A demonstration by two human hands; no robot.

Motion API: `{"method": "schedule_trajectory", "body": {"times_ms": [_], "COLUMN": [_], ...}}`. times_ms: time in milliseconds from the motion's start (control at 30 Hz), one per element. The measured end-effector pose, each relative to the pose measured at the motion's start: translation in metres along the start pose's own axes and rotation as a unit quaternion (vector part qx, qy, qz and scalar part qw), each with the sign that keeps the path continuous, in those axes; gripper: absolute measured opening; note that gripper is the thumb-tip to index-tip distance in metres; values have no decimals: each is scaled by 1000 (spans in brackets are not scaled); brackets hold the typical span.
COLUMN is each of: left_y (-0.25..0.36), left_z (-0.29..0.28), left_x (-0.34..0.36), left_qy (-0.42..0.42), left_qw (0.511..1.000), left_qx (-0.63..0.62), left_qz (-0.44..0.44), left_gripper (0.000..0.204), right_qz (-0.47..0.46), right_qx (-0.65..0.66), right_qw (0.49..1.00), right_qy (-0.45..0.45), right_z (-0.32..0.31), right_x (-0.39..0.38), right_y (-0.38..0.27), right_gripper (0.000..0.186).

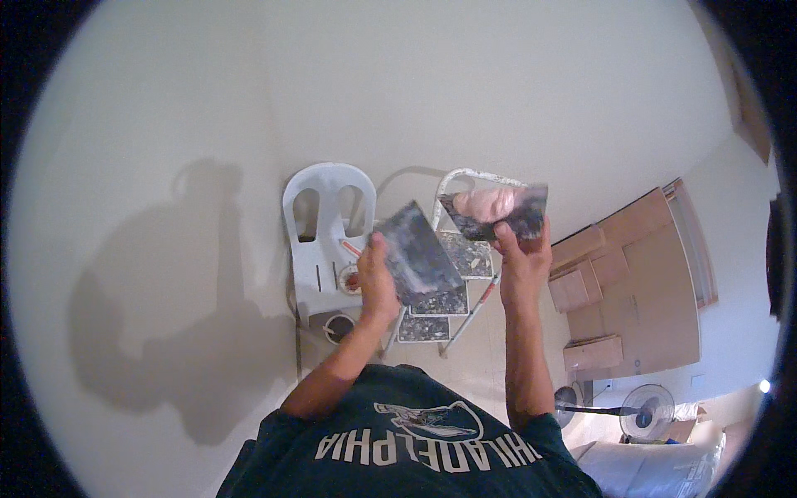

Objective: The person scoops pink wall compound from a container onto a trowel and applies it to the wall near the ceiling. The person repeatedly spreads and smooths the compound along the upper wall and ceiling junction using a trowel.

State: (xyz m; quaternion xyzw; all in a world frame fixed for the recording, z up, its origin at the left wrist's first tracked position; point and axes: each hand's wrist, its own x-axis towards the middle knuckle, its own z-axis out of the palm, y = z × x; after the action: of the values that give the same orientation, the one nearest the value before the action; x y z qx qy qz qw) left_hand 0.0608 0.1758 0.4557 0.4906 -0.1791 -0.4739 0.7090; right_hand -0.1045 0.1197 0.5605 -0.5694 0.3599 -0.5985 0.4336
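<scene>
My left hand (379,286) grips a dark, flat rectangular plate (419,257) by its left edge, with the thumb on top. Pale smears streak the plate's face. My right hand (521,264) holds a second dark plate (526,217) from below, higher and to the right. A lump of pinkish putty (486,203) lies across that plate. The two plates are apart, both raised in front of the wall. Most of the fingers of both hands are hidden behind the plates.
A white plastic chair (330,199) stands left, carrying an orange-and-white item (351,248) and a round container (350,280). Below it sits a bucket (338,327). A paint-spattered stepladder (466,254) stands ahead. Cardboard (639,290) and a fan (646,412) are at right.
</scene>
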Motion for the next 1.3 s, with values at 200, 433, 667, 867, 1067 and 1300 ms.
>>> {"method": "schedule_trajectory", "body": {"times_ms": [200,433,667,867,1067,1300], "left_y": [18,14,35,25,7,11], "left_z": [11,4,-16,-31,-17,-13], "left_x": [18,18,33,41,33,22], "left_qy": [-42,-78,-135,-270,-323,-337], "left_qw": [936,969,975,949,926,926], "left_qx": [-298,-226,-169,-159,-187,-162], "left_qz": [-182,-63,-39,-40,-51,-55], "left_gripper": [41,47,60,81,99,105], "right_qz": [-268,-139,-35,72,97,90], "right_qx": [-299,-439,-232,-17,-148,-94], "right_qw": [900,852,969,996,965,969], "right_qy": [-171,-250,-80,-55,-194,-212], "right_z": [0,-24,-58,-30,12,24], "right_x": [-45,-21,2,3,-24,-31], "right_y": [10,69,51,-26,-25,-35], "right_gripper": [46,52,28,44,47,43]}}
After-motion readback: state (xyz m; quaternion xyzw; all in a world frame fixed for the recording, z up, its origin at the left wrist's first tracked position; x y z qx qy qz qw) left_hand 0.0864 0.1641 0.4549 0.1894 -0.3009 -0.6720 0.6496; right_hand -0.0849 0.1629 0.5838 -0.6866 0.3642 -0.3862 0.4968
